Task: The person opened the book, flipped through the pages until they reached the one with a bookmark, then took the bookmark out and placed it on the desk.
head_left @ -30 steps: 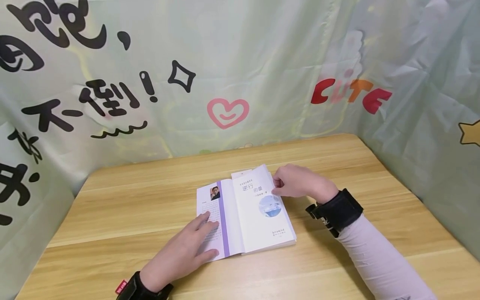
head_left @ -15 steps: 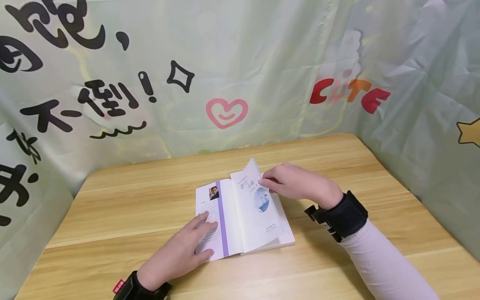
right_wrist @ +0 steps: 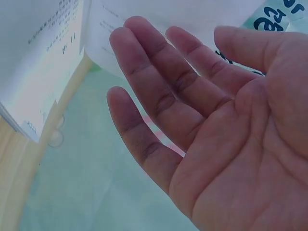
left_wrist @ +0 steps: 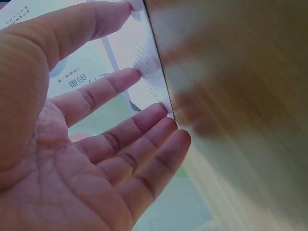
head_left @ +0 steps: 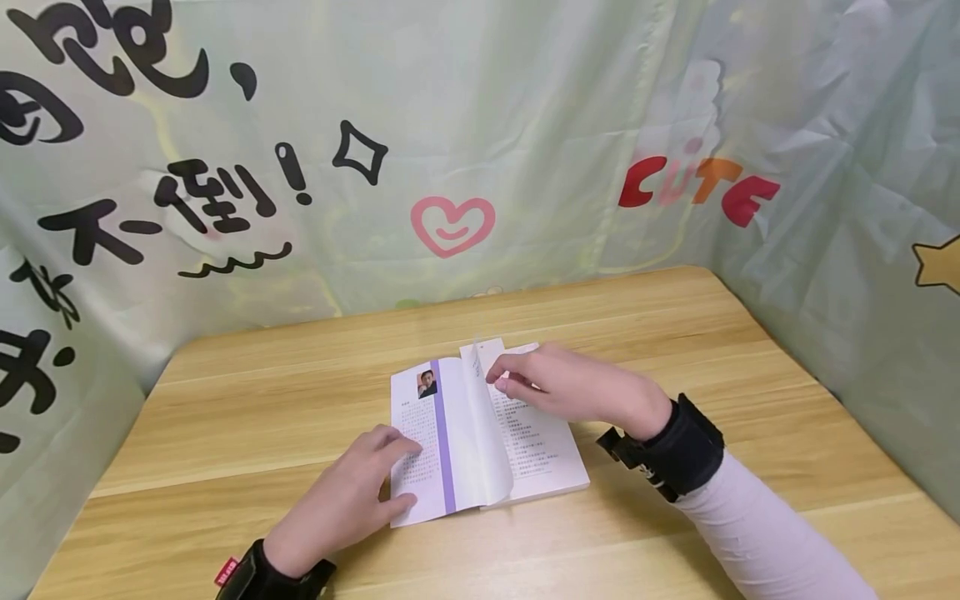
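An open book lies on the table, its printed right page (head_left: pixel 551 475) facing up. One thin leaf (head_left: pixel 491 467) stands raised and curved near the spine, bending leftward. My right hand (head_left: pixel 577 383) hovers over the upper right page with its fingertips at that leaf; in the right wrist view the fingers (right_wrist: pixel 159 101) are nearly straight, thumb apart, the leaf behind them. On the left side, a cover flap (head_left: pixel 444 433) with a purple stripe and a small portrait photo lies flat. My left hand (head_left: pixel 345 500) rests on its outer edge, fingers spread and relaxed.
The wooden table (head_left: pixel 262 417) extends around the book. A printed fabric curtain (head_left: pixel 555 125) hangs along its back and sides. A pale strip (head_left: pixel 483 347) pokes out past the book's top edge. Black bands (head_left: pixel 686 450) circle both wrists.
My right hand has moved left, carrying the title leaf up from the right page toward the spine and baring a text page beneath. The left hand has shifted slightly left on the flap.
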Available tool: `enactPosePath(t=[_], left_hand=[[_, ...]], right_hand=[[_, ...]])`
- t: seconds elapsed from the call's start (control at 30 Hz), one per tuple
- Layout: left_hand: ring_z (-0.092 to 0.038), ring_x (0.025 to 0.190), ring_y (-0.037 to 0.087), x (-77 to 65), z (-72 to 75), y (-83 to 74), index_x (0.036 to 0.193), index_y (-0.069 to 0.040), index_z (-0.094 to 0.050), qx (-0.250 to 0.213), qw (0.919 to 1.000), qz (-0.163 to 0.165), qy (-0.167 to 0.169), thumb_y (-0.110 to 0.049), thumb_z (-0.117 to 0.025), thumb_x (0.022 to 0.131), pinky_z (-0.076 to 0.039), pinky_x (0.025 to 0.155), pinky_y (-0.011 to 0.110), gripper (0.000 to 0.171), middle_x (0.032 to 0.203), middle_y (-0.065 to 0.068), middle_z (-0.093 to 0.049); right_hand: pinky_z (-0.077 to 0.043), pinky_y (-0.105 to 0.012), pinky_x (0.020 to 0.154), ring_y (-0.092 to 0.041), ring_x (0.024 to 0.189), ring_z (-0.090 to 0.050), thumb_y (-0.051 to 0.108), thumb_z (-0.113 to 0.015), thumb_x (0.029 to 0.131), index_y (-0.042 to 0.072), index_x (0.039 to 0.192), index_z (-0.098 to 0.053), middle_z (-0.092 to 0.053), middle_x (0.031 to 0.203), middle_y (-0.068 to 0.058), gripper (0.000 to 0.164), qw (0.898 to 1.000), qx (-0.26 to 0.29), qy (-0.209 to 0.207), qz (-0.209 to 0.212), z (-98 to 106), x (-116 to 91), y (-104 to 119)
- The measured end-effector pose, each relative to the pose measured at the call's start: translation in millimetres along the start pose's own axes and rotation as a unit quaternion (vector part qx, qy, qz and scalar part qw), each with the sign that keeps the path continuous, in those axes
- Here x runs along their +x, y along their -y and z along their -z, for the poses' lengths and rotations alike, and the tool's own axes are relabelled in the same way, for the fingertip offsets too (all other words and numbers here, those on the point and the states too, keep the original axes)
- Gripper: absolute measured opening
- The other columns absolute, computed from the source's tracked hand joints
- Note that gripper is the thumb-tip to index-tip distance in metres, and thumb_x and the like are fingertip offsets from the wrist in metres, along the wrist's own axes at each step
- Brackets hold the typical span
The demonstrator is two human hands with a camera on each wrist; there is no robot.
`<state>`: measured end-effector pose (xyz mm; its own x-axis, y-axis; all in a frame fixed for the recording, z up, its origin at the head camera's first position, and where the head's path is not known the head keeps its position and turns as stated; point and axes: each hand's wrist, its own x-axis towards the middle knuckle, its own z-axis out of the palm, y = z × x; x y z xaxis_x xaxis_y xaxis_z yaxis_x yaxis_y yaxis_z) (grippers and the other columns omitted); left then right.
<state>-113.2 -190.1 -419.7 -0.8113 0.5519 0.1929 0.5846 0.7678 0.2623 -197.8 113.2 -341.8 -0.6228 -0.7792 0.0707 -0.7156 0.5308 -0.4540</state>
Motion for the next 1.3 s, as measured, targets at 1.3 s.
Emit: enactPosePath(t=[1.3], left_hand=[[-0.060, 0.094, 0.013, 4.3, 13.3, 34.6, 0.114, -0.013, -0.064, -0.117, 0.9913, 0.026, -0.054, -0.020, -0.081, 0.076, -0.054, 0.072, 0.032, 0.042, 0.109, -0.007, -0.061]], right_hand=[[-0.044, -0.023, 0.083, -0.012, 0.093, -0.053, 0.021, -0.056, 0.098, 0.012, 0.130, -0.059, -0.059, 0.117, 0.001, 0.034, 0.998, -0.028, 0.041, 0.024, -43, 14, 14]])
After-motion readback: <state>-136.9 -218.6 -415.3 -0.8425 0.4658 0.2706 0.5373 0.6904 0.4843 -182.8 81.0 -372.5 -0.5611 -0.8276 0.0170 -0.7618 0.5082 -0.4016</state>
